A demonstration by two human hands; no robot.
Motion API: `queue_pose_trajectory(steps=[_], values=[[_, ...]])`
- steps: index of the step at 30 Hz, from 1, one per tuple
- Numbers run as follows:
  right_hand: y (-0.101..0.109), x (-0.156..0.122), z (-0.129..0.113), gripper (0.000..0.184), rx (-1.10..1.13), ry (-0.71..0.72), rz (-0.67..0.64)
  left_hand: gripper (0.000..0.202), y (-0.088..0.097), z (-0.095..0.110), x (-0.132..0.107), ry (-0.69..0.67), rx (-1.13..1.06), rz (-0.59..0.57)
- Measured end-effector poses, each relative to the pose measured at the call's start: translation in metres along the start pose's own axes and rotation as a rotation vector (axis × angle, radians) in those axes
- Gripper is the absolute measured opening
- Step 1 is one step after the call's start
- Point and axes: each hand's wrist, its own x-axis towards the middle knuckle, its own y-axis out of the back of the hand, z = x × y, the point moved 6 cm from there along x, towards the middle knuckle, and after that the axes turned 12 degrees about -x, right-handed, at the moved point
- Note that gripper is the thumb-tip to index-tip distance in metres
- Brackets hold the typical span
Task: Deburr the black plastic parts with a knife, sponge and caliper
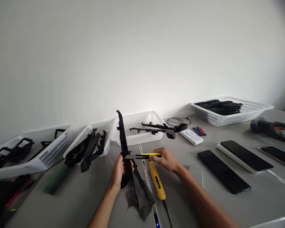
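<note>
A long black plastic part [123, 139] stands nearly upright in my left hand [118, 171], whose fingers wrap round its lower half. My right hand [165, 159] grips a yellow-and-black utility knife [142, 156], held level and pointing left. Its blade lies across the black part just above my left fingers; whether it touches cannot be told. Below my hands is a crumpled grey cloth [143, 199]. Under my right hand, a yellow corded hand tool [157, 182] rests on the table beside a thin light strip [147, 177] with a blue light at its near end.
White baskets of black plastic parts stand along the wall: a left basket [54, 152], a narrow basket [107, 144], a middle basket [142, 139] and a right basket [218, 119]. Several phones, including a black phone [223, 171], lie right. A white box [192, 136] sits behind my right hand.
</note>
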Motion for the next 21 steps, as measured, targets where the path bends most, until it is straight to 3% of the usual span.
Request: queue_pose_trajectory(steps=[7, 12, 17, 21], values=[[-0.005, 0.001, 0.008, 0.031, -0.042, -0.036, -0.021, 0.065, 0.001, 0.000, -0.001, -0.040, -0.002, 0.000], [-0.008, 0.000, 0.004, 0.038, -0.030, -0.006, -0.049, 0.065, 0.000, 0.000, -0.001, -0.042, -0.013, -0.008], [0.005, -0.003, 0.002, 0.038, -0.067, -0.037, 0.109, 0.063, -0.004, 0.001, -0.002, -0.075, 0.013, -0.028], [-0.002, -0.004, 0.001, 0.037, -0.062, -0.018, 0.007, 0.064, -0.004, -0.001, -0.003, -0.074, 0.037, -0.031]])
